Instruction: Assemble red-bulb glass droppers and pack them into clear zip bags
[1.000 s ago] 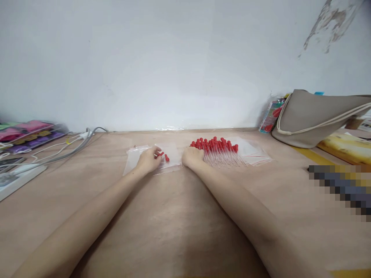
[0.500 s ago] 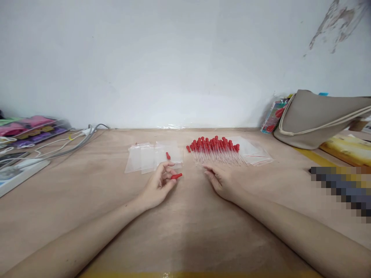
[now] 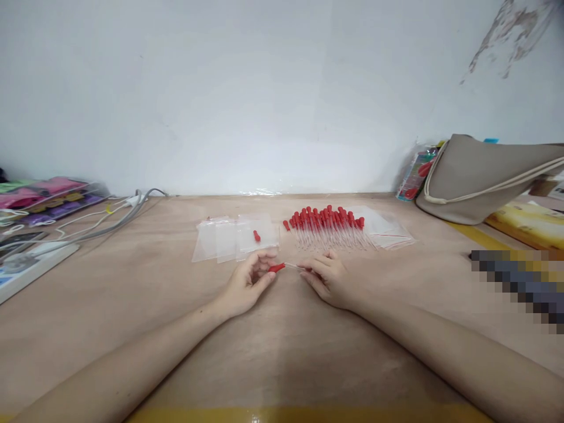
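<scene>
My left hand (image 3: pixel 247 283) pinches a small red rubber bulb (image 3: pixel 277 268) just above the tabletop. My right hand (image 3: pixel 326 277) pinches a thin clear glass tube (image 3: pixel 292 266) whose end meets the bulb. Behind my hands lies a heap of assembled droppers with red bulbs (image 3: pixel 326 226). To its left are clear plastic bags (image 3: pixel 220 241), with one loose red bulb (image 3: pixel 256 236) lying on them.
More clear bags (image 3: pixel 390 234) lie under and right of the dropper heap. A beige tote bag (image 3: pixel 480 176) sits at the back right, with a yellow package (image 3: pixel 526 226) beside it. Grey cables (image 3: pixel 110 220) and colourful packets (image 3: pixel 42 200) are at the back left.
Both hands drew back from the bags and the heap toward me. The left took a red bulb, the right a glass tube, and the two pieces have come together between them.
</scene>
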